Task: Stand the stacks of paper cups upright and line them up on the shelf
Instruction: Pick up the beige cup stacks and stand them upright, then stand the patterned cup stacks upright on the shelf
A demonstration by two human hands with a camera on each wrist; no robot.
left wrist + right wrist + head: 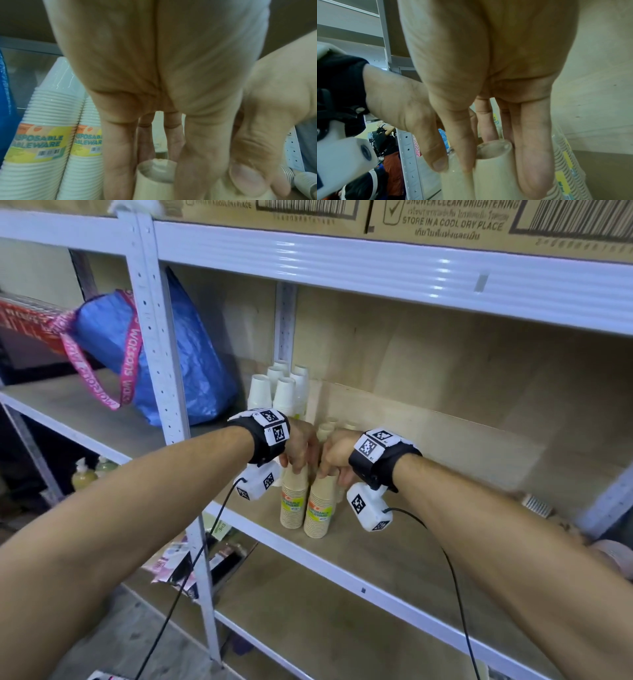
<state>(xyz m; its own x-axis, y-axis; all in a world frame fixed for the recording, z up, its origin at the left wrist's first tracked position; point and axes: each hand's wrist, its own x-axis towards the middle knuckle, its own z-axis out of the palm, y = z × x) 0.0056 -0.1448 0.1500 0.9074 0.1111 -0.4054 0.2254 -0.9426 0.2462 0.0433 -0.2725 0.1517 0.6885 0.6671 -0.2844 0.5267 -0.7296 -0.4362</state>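
Note:
Two brown paper-cup stacks stand upright side by side at the shelf's front edge. My left hand (298, 455) grips the top of the left brown stack (294, 503), and my right hand (334, 462) grips the top of the right brown stack (320, 510). In the left wrist view, fingers reach down round the top cup (154, 181). The right wrist view shows fingers either side of the right stack (494, 170), with my left hand (399, 101) pressing its thumb on the neighbouring stack (453, 185). Several white stacks (274, 392) stand upright behind; more brown tops (325, 429) show past my knuckles.
A blue bag (191, 354) with a pink strap sits on the shelf left of the upright post (161, 337). Another cup stack (536, 504) lies on its side at the far right. The bare shelf board (394, 559) stretches between. Cardboard boxes (445, 220) sit on the shelf above.

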